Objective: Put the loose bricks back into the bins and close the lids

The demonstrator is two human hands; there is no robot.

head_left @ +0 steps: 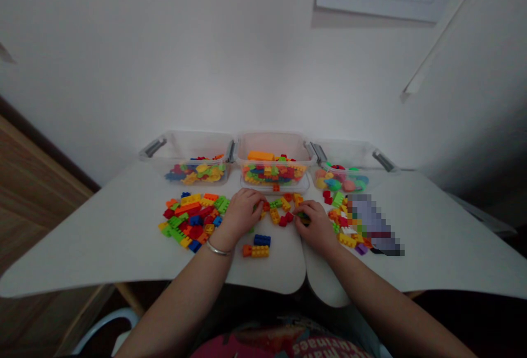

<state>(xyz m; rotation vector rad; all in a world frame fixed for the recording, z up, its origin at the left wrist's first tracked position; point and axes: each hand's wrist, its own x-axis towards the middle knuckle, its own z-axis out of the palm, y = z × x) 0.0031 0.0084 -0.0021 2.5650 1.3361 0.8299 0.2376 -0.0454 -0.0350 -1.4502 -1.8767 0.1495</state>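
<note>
Bending low over a row of toy bricks [280,210] on the worktop [102,242], just in front of the middle clear bin [274,146], the left hand [242,214] sits half-curled, its hold unclear, while the right hand [317,225] pinches a small brick [303,218].

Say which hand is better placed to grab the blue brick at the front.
Left: the left hand is closest to the blue brick; the right hand is farther off, touching other bricks.
</note>
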